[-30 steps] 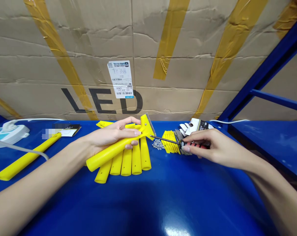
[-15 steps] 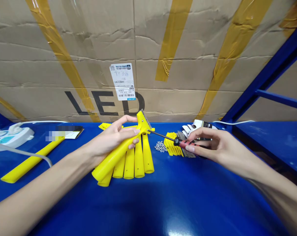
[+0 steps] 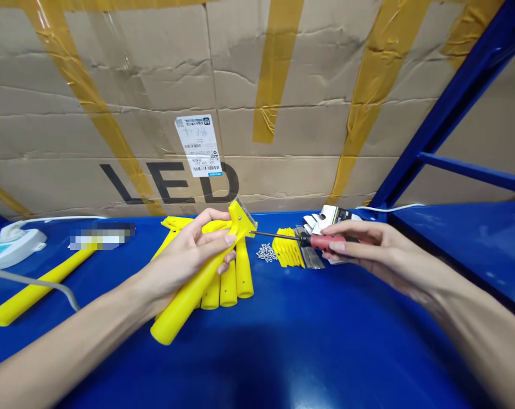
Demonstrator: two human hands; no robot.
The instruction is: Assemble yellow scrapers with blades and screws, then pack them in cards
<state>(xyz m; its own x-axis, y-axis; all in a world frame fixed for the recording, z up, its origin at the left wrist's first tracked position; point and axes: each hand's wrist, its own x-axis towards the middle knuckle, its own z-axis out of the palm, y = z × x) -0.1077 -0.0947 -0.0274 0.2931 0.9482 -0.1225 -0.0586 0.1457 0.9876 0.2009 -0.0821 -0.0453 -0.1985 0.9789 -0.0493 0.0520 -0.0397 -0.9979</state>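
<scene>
My left hand [image 3: 202, 250] is closed around a yellow scraper [image 3: 189, 295], its head tilted up and a thin blade along the head's right edge. One screw shows on the scraper's head. In my right hand [image 3: 368, 244] is a screwdriver [image 3: 323, 242] with a red and black handle, its shaft pointing left. The tip meets the scraper's head near its lower right corner; whether it sits in a screw is too small to tell. Below and behind the held scraper lie several yellow handles [image 3: 243, 272], partly hidden by my left hand.
Small screws [image 3: 266, 253] lie in a pile beside a row of yellow plastic pieces [image 3: 287, 250]. White packaging [image 3: 334, 216] is behind my right hand. Another yellow scraper [image 3: 40, 289] and a white power strip [image 3: 16, 248] are at left. A cardboard box [image 3: 155, 85] stands behind.
The screwdriver's handle has turned in my right fingers, and its shaft lies flatter. The held scraper's handle end sits slightly lower. The whole view has shifted, moving the background left.
</scene>
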